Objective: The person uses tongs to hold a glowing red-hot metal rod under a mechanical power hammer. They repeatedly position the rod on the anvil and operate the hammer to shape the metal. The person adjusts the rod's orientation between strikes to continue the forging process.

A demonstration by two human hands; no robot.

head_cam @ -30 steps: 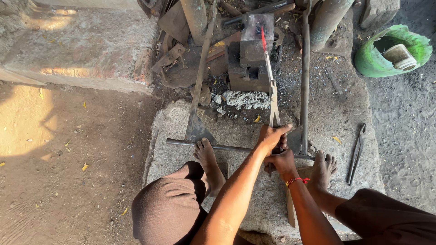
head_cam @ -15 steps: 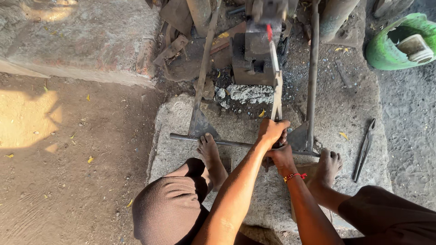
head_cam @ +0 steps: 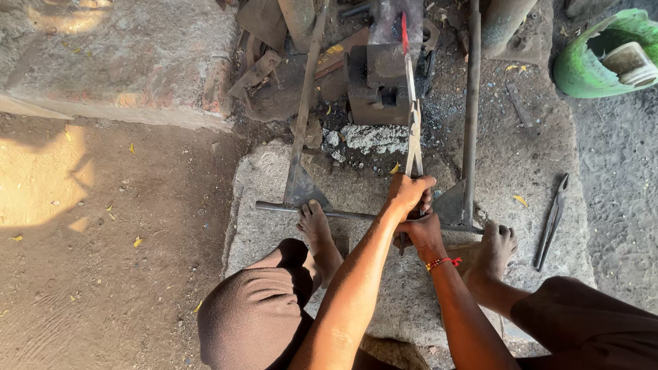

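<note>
Both hands, left hand (head_cam: 409, 195) above right hand (head_cam: 423, 231), grip shut on long tongs (head_cam: 413, 130) w/ red-hot tip (head_cam: 404, 31) top centre, keeping fingers off heat; feet pin rod (head_cam: 356, 215).

No labels, signs or screens in view

The nearest thing to a package is a green container (head_cam: 589, 65) lying on its side on the ground at the upper right; it looks torn open, with a pale, squarish tub (head_cam: 629, 63) tucked in its mouth, though the edge of the view cuts both off.
</note>
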